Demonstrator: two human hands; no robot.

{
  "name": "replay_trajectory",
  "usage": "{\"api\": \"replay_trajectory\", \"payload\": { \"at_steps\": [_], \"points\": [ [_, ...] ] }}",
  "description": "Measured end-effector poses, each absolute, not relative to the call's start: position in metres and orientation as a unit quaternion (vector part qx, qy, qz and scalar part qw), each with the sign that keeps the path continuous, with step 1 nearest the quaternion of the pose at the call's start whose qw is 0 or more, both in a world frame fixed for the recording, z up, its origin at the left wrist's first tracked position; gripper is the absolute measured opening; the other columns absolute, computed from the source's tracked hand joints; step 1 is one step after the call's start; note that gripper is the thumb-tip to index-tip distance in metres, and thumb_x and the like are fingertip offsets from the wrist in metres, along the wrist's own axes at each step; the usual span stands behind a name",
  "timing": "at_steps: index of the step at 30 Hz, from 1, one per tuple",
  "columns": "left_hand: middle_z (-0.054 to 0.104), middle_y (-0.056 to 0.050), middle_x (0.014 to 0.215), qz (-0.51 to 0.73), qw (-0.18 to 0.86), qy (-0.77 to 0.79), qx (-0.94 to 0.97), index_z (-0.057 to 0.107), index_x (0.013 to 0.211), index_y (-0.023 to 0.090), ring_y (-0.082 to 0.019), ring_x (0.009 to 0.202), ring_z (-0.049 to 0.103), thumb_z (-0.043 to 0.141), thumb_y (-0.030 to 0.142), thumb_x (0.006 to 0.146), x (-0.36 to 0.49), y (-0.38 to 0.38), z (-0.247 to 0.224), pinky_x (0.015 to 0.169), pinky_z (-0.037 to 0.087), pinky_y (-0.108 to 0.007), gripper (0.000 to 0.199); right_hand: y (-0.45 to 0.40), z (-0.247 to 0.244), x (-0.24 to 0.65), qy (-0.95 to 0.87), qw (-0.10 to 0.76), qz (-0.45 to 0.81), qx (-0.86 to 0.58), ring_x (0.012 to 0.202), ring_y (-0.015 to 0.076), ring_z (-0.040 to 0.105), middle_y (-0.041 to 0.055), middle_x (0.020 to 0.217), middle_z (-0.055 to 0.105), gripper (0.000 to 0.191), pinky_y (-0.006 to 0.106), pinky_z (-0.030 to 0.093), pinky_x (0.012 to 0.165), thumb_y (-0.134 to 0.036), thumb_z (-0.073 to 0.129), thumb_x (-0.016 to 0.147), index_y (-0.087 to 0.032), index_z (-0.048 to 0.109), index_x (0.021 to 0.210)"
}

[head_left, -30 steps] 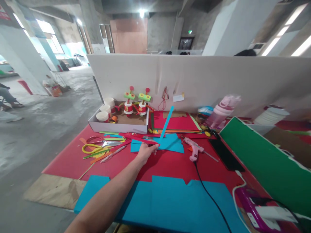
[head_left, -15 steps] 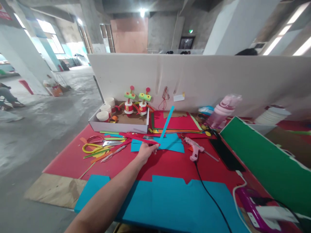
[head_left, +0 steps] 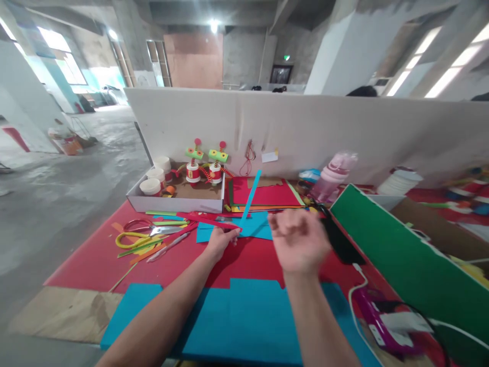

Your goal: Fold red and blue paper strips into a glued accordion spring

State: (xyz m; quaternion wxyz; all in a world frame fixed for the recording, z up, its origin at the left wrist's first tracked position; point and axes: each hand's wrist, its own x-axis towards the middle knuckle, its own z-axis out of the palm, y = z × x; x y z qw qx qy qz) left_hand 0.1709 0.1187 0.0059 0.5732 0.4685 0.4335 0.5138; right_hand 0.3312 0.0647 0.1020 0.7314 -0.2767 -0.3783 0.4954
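My left hand (head_left: 222,241) pinches the joined ends of a red paper strip (head_left: 210,221) and a blue paper strip (head_left: 251,198). The red strip points left and the blue one slants up and away. Beneath them lies blue paper (head_left: 260,226) on the red table (head_left: 244,257). To the right, my right hand (head_left: 300,239) is raised over the table, blurred, with its fingers curled; whether it holds anything is unclear. It covers the place of the pink glue gun.
Scissors (head_left: 153,232), a pen (head_left: 168,248) and paper strips lie at left. A white box (head_left: 175,205) holds cups and two paper robots. At right are a black phone (head_left: 344,237), a pink bottle (head_left: 331,178), a green panel (head_left: 405,260) and a purple device (head_left: 382,326).
My right hand has come into view from below, over the glue gun's place. My left hand still holds the two strips. The camera view has turned slightly to the right.
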Motion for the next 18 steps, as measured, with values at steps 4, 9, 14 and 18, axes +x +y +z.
{"api": "replay_trajectory", "payload": {
  "at_steps": [4, 9, 14, 18],
  "points": [
    [0.056, -0.001, 0.046, 0.502, 0.573, 0.451, 0.465, 0.065, 0.064, 0.012, -0.01, 0.042, 0.048, 0.076, 0.041, 0.064, 0.171, 0.119, 0.006, 0.045, 0.035, -0.022, 0.031, 0.105, 0.05, 0.317, -0.343, 0.727, 0.436, -0.405, 0.052, 0.0111, 0.049, -0.004, 0.061, 0.054, 0.028, 0.028, 0.048, 0.061, -0.047, 0.066, 0.073, -0.021, 0.055, 0.068],
    [0.055, 0.002, 0.049, 0.487, 0.584, 0.408, 0.505, 0.062, 0.07, 0.014, -0.01, 0.042, 0.049, 0.076, 0.043, 0.063, 0.173, 0.118, 0.006, 0.045, 0.039, -0.021, 0.033, 0.116, 0.009, 0.311, -0.471, 0.558, 0.507, -0.458, 0.057, 0.0137, 0.056, -0.0017, 0.064, 0.061, 0.035, 0.024, 0.044, 0.053, -0.054, 0.066, 0.07, -0.02, 0.061, 0.076],
    [0.056, 0.001, 0.049, 0.458, 0.572, 0.416, 0.539, 0.062, 0.07, 0.015, -0.009, 0.041, 0.048, 0.072, 0.044, 0.067, 0.173, 0.115, 0.01, 0.043, 0.038, -0.021, 0.031, 0.111, 0.006, 0.311, -0.51, 0.531, 0.511, -0.443, 0.056, 0.0148, 0.059, -0.0016, 0.062, 0.064, 0.031, 0.025, 0.048, 0.054, -0.049, 0.07, 0.067, -0.02, 0.061, 0.072],
    [0.06, -0.003, 0.052, 0.436, 0.577, 0.429, 0.541, 0.062, 0.062, 0.013, -0.01, 0.042, 0.049, 0.071, 0.042, 0.068, 0.172, 0.116, 0.011, 0.043, 0.038, -0.021, 0.031, 0.111, 0.004, 0.311, -0.493, 0.544, 0.496, -0.464, 0.049, 0.0141, 0.059, -0.0021, 0.052, 0.061, 0.033, 0.024, 0.048, 0.05, -0.048, 0.07, 0.069, -0.02, 0.054, 0.06]
  ]
}}
